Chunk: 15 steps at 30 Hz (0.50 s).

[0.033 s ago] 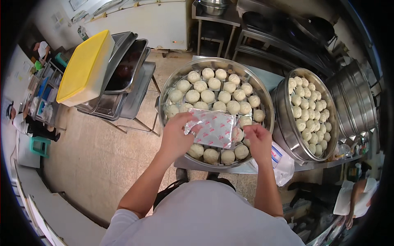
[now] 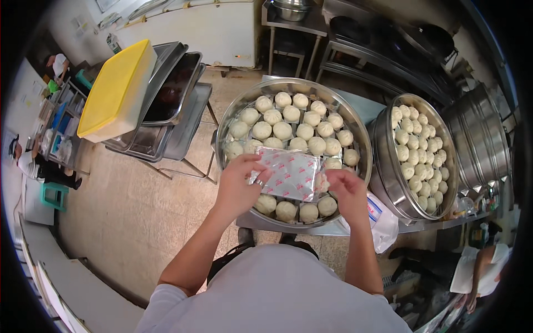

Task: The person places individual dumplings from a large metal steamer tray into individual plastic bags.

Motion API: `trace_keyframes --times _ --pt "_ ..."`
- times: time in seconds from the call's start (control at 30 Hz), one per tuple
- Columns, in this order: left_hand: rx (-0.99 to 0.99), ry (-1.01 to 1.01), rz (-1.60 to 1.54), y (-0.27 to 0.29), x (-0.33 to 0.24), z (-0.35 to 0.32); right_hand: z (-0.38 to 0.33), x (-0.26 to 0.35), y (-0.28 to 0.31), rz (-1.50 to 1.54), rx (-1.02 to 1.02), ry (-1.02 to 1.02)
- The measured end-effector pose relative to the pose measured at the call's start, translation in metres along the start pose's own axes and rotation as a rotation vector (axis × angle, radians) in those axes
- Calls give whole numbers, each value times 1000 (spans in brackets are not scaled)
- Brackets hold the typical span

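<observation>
A flat silver bag [image 2: 290,173] printed with small red marks lies level over the steamed buns in a large round steamer tray [image 2: 367,139]. My left hand [image 2: 239,183], with a ring on one finger, grips the bag's left edge between thumb and fingers. At its right end, my right hand [image 2: 348,191] has its fingers pinched together against the edge; what they hold is too small to make out. White pleated buns [image 2: 282,130] sit in rows around the bag, and some under it are hidden.
To the right stands a second steamer [image 2: 383,172] full of buns, beside stacked steamer tiers [image 2: 472,133]. A plastic bag [image 2: 384,230] hangs at the table edge. At left, a yellow-lidded box [image 2: 116,91] rests on metal trays [image 2: 186,108]. Other people [image 2: 480,269] are at the sides.
My right hand has shifted slightly left, its fingertips now closer in against the silver bag's right end. My left hand keeps its grip.
</observation>
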<state>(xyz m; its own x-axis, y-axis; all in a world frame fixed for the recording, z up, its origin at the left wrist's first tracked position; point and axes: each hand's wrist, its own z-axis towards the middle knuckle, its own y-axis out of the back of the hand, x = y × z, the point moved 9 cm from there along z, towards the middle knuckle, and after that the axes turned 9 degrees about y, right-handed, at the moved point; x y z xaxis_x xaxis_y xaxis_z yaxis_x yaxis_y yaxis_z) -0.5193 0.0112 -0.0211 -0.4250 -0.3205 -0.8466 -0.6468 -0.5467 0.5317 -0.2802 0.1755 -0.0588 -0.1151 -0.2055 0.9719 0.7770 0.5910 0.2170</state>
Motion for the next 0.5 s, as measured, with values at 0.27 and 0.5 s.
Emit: trace_keyframes --times 0.27,0.5 --pt "-59 -93 -175 32 14 -38 -40 50 -106 218 337 40" --pt "-74 -187 -79 58 27 -63 -44 56 -178 165 281 147"
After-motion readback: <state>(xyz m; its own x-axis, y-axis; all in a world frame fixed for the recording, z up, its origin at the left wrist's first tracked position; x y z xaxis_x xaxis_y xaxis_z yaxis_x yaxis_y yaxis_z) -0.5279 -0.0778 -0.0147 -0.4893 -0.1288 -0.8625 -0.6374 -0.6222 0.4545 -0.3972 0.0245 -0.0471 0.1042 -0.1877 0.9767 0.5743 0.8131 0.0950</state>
